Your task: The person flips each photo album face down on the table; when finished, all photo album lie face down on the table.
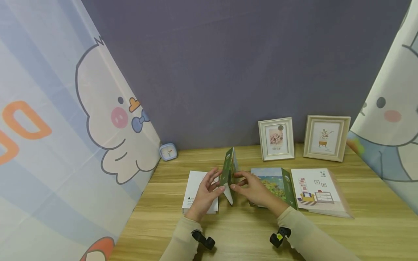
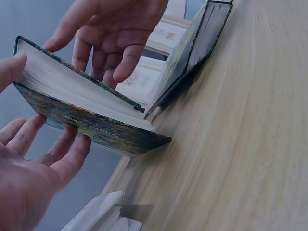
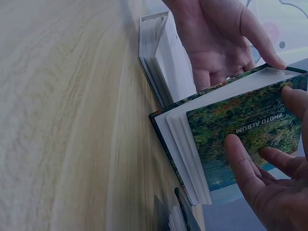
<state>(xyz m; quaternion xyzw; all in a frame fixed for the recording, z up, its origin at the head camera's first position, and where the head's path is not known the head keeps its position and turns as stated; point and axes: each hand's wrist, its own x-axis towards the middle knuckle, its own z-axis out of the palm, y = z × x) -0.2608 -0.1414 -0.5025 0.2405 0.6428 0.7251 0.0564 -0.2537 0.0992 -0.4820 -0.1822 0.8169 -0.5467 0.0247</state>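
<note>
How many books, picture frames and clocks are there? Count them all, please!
Books and albums: 4 (held green album, green-spined album on the table, left white book, right white book)
Picture frames: 2 (left frame, right frame)
Clocks: 1 (small clock)
Total: 7

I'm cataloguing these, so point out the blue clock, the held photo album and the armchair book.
Blue clock [image 1: 168,152], head view: its dial.
Held photo album [image 3: 250,113], right wrist view: its cover.
Armchair book [image 1: 313,188], head view: its cover.
</note>
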